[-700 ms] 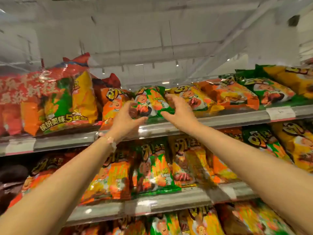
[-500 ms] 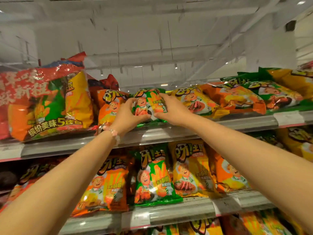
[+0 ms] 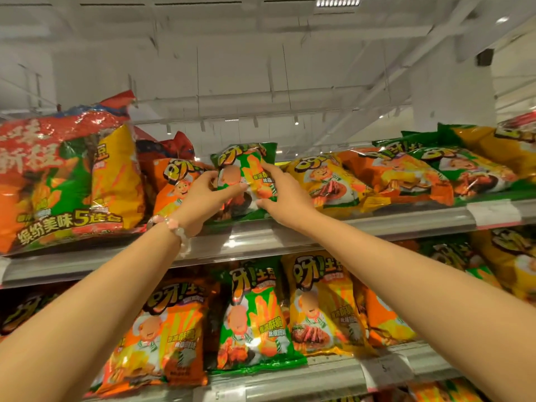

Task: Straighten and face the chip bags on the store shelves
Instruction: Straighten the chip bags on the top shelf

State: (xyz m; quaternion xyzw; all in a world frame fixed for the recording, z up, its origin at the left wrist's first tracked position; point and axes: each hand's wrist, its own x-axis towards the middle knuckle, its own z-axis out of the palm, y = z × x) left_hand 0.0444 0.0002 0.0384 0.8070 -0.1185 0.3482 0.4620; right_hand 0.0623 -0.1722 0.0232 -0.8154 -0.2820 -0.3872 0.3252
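Multipack: a big red-and-orange multipack (image 3: 62, 181) fills the left end of the top shelf (image 3: 362, 224), standing and facing out. I leave it alone.

Orange bag: an orange bag (image 3: 171, 184) leans just beside my left hand, partly tucked behind it.

Left hand: my left hand (image 3: 204, 200), beaded bracelet (image 3: 171, 227) at the wrist, grasps the left side of the green bag, thumb across its face, fingers curled behind.

Green bag: the green bag (image 3: 246, 161) sits mid-shelf at the front edge. Half a second ago it lay lower and tilted back. Now it is raised between my hands, its top showing above them, print facing me.

Right hand: my right hand (image 3: 285, 198) grasps the right side of the same bag, forefinger up along the face, thumb near the bottom corner.

Change: both hands have gone from hovering apart to closing on the bag and tipping it up.

Meaning: I judge this bag nearly faced. It needs its base settled on the front edge before I let go.

Yellow bag: right of my hands, a yellow bag (image 3: 322, 181) lies flat on its back.

Right end: more orange and green bags (image 3: 452, 166) are slumped toward the right end, likely next.

Lower shelf: the lower shelf (image 3: 333, 369) row stands upright already.
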